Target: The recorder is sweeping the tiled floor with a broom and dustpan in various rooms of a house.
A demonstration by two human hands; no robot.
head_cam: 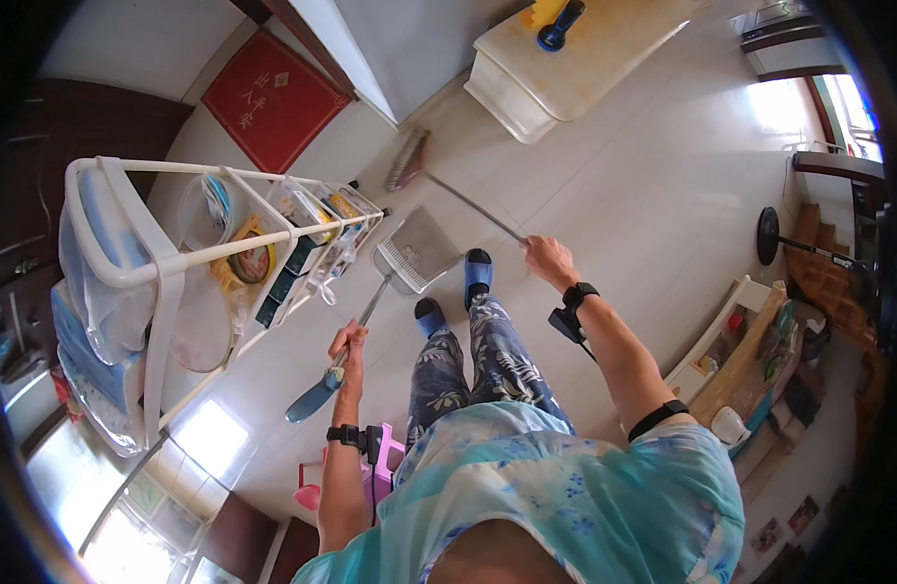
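My left hand point(349, 349) is closed around the handle of a long-handled dustpan point(419, 248). The pan, grey with a toothed comb edge, rests on the tiled floor just ahead of my slippers, and the handle's blue-grey end points down to the left. My right hand point(549, 259) grips the metal handle of a broom point(408, 160). The broom's head lies beyond the dustpan, near the wall corner, and its bristles look slightly blurred. Some small, unclear matter shows inside the pan.
A white wheeled rack point(237, 248) with bags, tape and boxes stands at the left. Behind it lies a red doormat point(273, 98). A cream plastic box point(514, 102) is at the top, a pink stool point(379, 467) at lower left, and a wooden table point(737, 354) at right.
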